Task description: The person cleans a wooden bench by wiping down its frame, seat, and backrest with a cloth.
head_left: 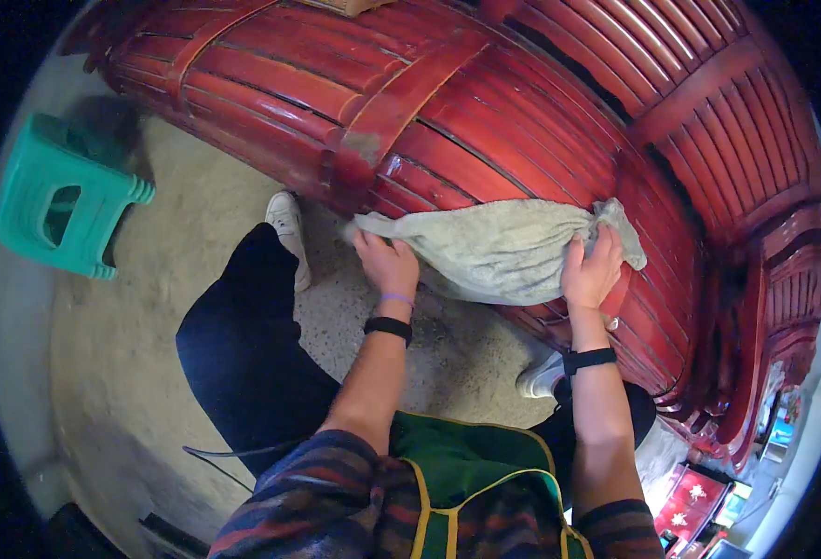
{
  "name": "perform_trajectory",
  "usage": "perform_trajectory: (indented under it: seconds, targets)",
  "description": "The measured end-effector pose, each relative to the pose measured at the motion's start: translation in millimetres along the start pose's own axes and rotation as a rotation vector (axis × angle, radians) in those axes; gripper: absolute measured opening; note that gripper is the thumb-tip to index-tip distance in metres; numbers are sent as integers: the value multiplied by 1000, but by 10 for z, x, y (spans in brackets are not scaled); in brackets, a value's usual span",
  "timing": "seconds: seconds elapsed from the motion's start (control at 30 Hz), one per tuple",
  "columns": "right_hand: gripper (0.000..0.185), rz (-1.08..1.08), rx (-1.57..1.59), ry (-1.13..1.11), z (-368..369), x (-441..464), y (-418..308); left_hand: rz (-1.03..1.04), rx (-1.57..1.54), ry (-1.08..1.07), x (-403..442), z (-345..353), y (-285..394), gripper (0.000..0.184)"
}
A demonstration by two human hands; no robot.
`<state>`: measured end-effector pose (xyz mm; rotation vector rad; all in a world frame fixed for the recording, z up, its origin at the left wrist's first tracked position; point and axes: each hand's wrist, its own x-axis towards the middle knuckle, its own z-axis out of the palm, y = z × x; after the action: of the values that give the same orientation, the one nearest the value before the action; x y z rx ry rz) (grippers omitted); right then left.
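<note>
A pale grey-green cloth is stretched along the front edge of a red slatted wooden bench. My left hand has its fingers closed on the cloth's narrow left end, just off the bench's front edge. At the cloth's right part, my right hand grips the gathered fabric, with a bunched end sticking out beyond the fingers over the seat slats. Both wrists wear black bands.
A green plastic stool lies on its side on the floor at the left. The bench's backrest and armrest rise at the right. A wicker-like object sits at the top edge. Items with a red panel are at the lower right.
</note>
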<state>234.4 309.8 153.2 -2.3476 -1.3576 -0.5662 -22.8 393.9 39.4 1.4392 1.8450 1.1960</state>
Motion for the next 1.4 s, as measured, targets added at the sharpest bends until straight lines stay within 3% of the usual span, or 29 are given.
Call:
perform_trajectory:
  seconds: [0.1,0.2,0.3,0.4,0.5,0.57,0.7,1.23,1.4]
  targets:
    - [53,10,-8,-4,-39,-26,3,-58,-26,-165,8,-54,58,51]
    - [53,8,-2,7,-11,16,-23,56,21,-122,-499,202,57,52]
    - [54,38,-3,-5,-33,-19,-25,157,-110,-286,-751,134,282,66]
    - [55,38,-9,-6,-16,-21,11,208,-185,-162,-599,99,400,67]
    - [55,39,-6,-11,-14,-15,7,210,-146,-22,-121,78,397,65]
    - [55,36,1,-10,-22,-23,19,271,58,66,193,-2,361,57]
    - [55,44,13,-18,-41,-22,0,291,45,94,408,-146,380,48]
    - [56,64,-13,-35,-22,-15,6,503,62,-1,332,-169,478,28]
    - [56,59,-19,-25,-13,-26,7,556,-28,-188,-237,-80,630,26]
